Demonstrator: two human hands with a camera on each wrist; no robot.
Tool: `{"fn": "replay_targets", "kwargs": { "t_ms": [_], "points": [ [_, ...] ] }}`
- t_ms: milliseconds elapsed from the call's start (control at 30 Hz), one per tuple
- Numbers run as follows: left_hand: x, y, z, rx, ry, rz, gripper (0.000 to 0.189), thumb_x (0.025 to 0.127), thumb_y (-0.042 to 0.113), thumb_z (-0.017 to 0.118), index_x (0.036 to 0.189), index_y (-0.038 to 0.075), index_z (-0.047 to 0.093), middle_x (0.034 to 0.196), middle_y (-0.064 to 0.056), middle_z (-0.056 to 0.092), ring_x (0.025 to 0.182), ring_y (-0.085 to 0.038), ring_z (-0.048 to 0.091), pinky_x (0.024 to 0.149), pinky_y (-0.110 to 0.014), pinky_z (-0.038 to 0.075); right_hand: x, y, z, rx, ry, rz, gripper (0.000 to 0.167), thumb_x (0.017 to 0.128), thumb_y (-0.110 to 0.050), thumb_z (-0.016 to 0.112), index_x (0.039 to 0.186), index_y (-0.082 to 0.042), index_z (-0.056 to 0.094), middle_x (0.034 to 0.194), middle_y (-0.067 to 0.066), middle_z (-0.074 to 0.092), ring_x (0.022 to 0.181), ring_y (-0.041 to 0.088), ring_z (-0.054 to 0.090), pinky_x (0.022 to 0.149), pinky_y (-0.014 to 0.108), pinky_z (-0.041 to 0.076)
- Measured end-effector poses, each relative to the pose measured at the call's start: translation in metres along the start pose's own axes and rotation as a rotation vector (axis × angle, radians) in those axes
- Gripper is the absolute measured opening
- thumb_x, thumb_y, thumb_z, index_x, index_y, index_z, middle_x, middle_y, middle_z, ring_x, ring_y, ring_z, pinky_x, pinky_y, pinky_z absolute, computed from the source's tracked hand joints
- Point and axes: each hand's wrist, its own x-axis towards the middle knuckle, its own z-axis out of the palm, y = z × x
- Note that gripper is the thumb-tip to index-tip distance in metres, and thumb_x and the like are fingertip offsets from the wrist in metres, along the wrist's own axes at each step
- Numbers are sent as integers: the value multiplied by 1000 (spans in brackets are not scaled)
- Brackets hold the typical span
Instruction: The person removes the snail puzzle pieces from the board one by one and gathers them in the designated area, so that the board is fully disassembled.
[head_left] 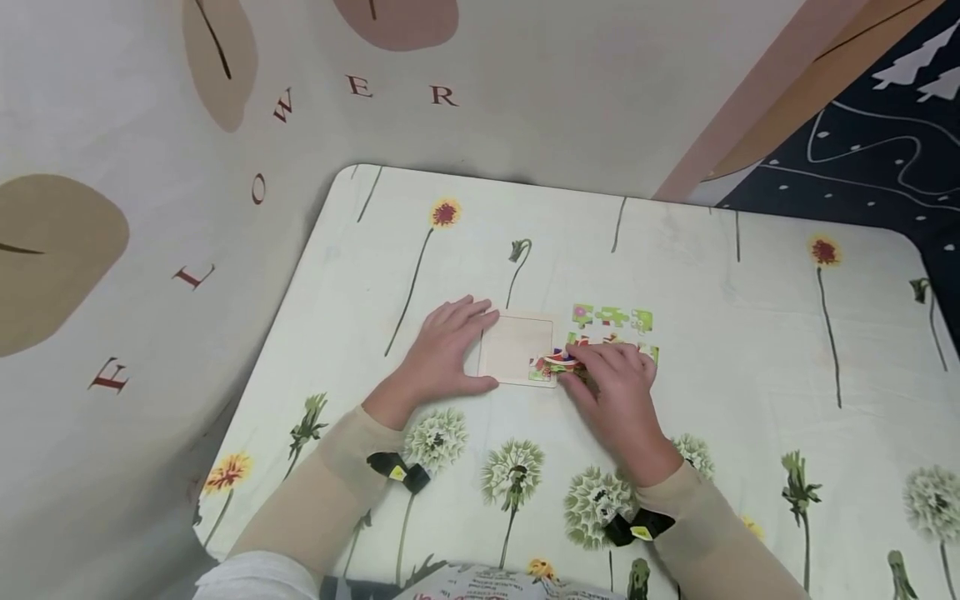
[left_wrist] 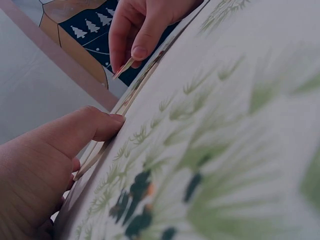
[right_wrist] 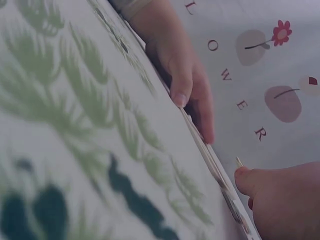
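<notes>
A square wooden puzzle tray [head_left: 517, 346] lies on the table with a colourful piece in its lower right corner. My left hand [head_left: 453, 346] rests at the tray's left side, fingers extended toward the top corner and thumb [left_wrist: 107, 126] touching the near edge. Over the right edge, my right hand [head_left: 615, 379] pinches a thin jigsaw piece [head_left: 558, 357] between thumb and fingers. That piece is tilted and raised off the surface in the left wrist view. Several green jigsaw pieces [head_left: 612, 316] lie to the right of the tray, some partly hidden by my right hand.
The table [head_left: 720, 350] has a white cloth printed with dandelions and other flowers. A pale wall [head_left: 570, 83] with printed letters stands behind it, and a dark panel [head_left: 862, 150] with tree shapes is at the far right.
</notes>
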Motion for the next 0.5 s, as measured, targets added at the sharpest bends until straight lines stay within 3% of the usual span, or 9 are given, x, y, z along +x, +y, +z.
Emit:
{"fn": "replay_targets", "kwargs": {
  "t_ms": [500],
  "points": [
    [-1,1,-3,-18,-3,-1,101,80,52,86,163,10,45,170,-10,37,160,-36,22,129,-57,13,-18,21,-23,-28,36,41,43,86,-11,90,127,-6,77,118,15,74,115,42,53,97,68,28]
  ]
}}
